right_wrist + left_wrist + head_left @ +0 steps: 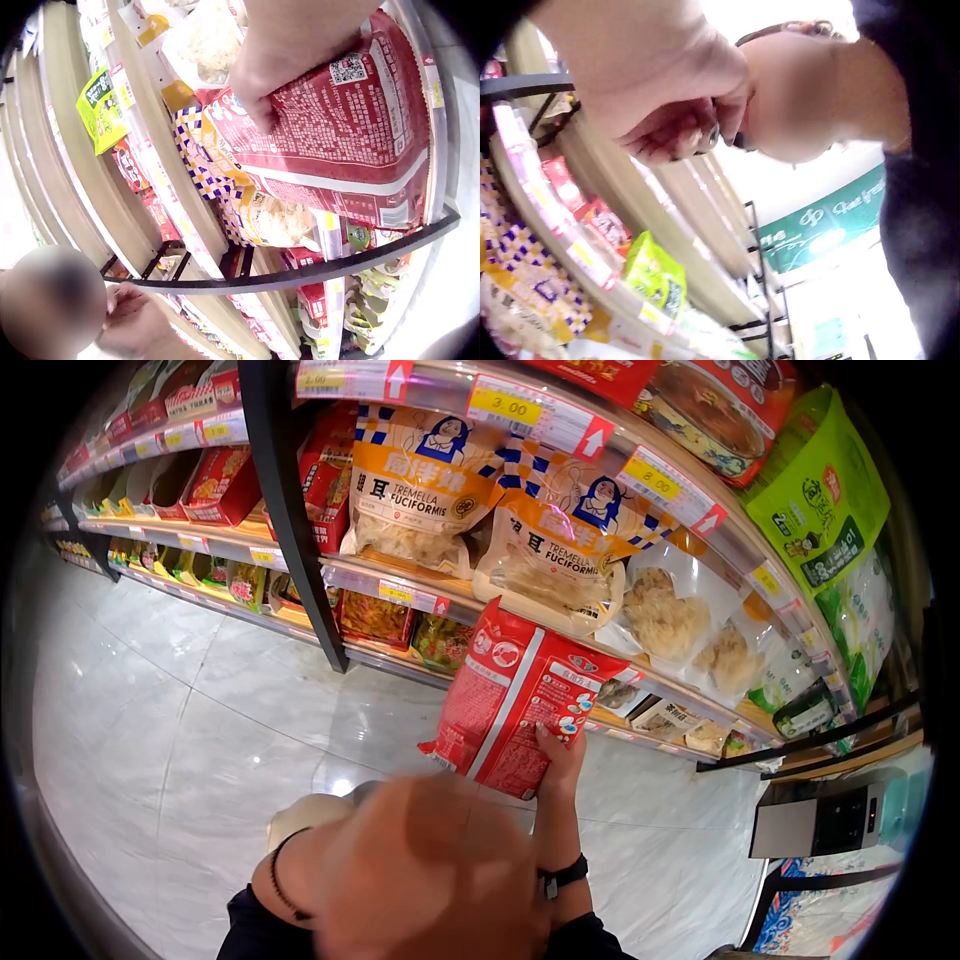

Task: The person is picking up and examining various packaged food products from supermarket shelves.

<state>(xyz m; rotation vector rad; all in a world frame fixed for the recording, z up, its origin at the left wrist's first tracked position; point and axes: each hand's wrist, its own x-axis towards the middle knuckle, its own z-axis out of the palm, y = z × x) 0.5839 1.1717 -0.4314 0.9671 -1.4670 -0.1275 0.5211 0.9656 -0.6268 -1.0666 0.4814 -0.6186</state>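
– What's nearest?
– The left hand (679, 112), raised, its fingers curled inward.
– And the right hand (562, 762)?
– Farther out, pinching the near right edge of a shiny red plastic packet (505, 700), thumb on the printed side.
– Beyond that?
– A curved shelf (350, 577) bearing an orange-and-white plastic bag (420, 490) on the left, its twin (565, 535) right; a bright-green pouch (825, 490) stands far right.

Packet (500, 705): in right hand (563, 760), before shelf (352, 582). Tremella bag (415, 485): on shelf, right of post (294, 510). Second Tremella bag (565, 535): right of first. Dried-fungus bags (662, 610): same shelf, further right.
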